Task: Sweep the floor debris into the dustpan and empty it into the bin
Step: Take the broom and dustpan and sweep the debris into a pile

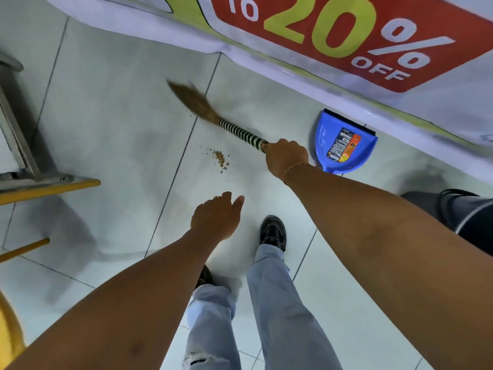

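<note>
A small pile of brown crumbs [220, 157] lies on the pale tiled floor [112, 124]. My right hand [286, 155] is shut on the black-and-white striped handle of a short grass broom [213, 116], whose blurred bristles point up and left beyond the crumbs. A blue dustpan [344, 141] with a printed label lies flat on the floor just right of my right hand, its lip against the banner. My left hand [217, 217] hovers over the floor below the crumbs, holding nothing, fingers loosely curled.
A large sale banner [333, 36] runs along the top and right. A metal frame with yellow bars [40, 182] stands at the left. A dark bin-like object [466, 214] shows at the right edge. My shoes [272, 232] and jeans are below.
</note>
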A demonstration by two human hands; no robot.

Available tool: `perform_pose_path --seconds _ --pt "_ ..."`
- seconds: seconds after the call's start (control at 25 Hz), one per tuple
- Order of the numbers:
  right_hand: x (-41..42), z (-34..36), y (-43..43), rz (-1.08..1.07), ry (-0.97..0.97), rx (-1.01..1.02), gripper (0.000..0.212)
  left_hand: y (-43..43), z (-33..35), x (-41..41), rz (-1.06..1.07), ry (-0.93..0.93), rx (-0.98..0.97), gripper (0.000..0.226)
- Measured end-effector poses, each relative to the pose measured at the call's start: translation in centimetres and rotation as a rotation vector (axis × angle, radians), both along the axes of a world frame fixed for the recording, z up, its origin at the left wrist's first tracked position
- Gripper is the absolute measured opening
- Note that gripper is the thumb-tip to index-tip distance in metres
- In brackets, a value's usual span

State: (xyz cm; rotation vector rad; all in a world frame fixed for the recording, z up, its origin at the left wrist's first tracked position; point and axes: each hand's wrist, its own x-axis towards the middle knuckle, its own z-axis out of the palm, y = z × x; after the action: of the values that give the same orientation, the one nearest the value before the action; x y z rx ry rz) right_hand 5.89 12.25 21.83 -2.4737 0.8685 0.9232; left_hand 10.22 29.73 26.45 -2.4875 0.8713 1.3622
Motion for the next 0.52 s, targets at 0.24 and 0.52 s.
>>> perform_pose_path --seconds 0.24,0.52 --pt "-6.3 0.2 -0.6 0.184 0.028 -0.069 0.042 0.4 0.7 -0.8 0.011 -0.031 -0.037 0.054" --pt "-18.7 3.1 -0.5 0.303 -0.011 -0.147 0.055 1.1 1.7 -2.8 -0.028 -0.039 -0.092 0.050"
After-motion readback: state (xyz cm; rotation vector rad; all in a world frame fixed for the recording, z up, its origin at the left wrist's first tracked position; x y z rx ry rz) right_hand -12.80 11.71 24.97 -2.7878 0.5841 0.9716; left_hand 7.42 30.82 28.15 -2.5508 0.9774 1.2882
